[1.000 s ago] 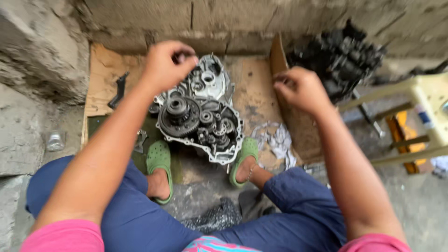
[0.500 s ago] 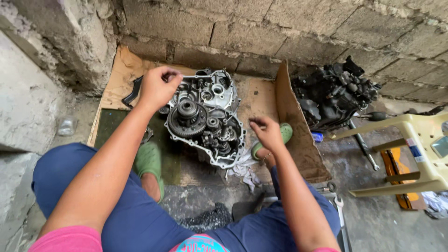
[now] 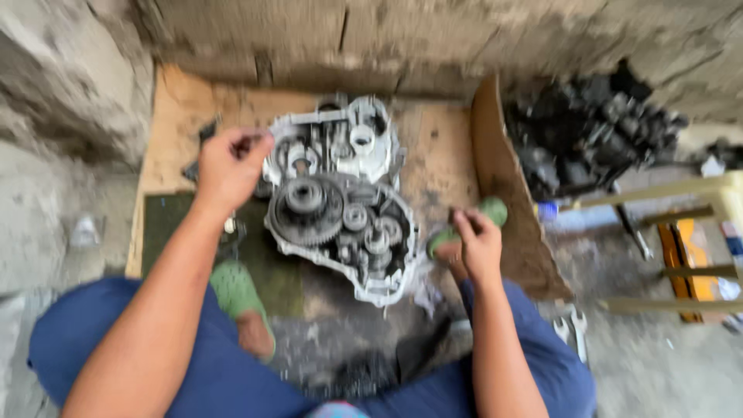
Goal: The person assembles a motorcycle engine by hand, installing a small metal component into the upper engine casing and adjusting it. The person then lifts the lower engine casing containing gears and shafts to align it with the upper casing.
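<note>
An open engine crankcase half (image 3: 340, 197) with several gears inside lies on a wooden board (image 3: 433, 159) between my feet in green sandals. My left hand (image 3: 228, 166) is closed at the case's left edge, gripping it or a small dark part there; blur hides which. My right hand (image 3: 476, 244) hovers low by my right foot, just right of the case, fingers curled, and I cannot make out anything held in it.
A rough block wall (image 3: 387, 39) runs behind the board. A dark pile of engine parts (image 3: 588, 135) sits at the right, beside a yellowish plastic stool (image 3: 696, 248). Wrenches (image 3: 569, 325) lie on the ground near my right knee.
My right hand came down from the board's upright right edge to beside my right foot. The left hand shifted slightly along the case's left side. The view moved closer.
</note>
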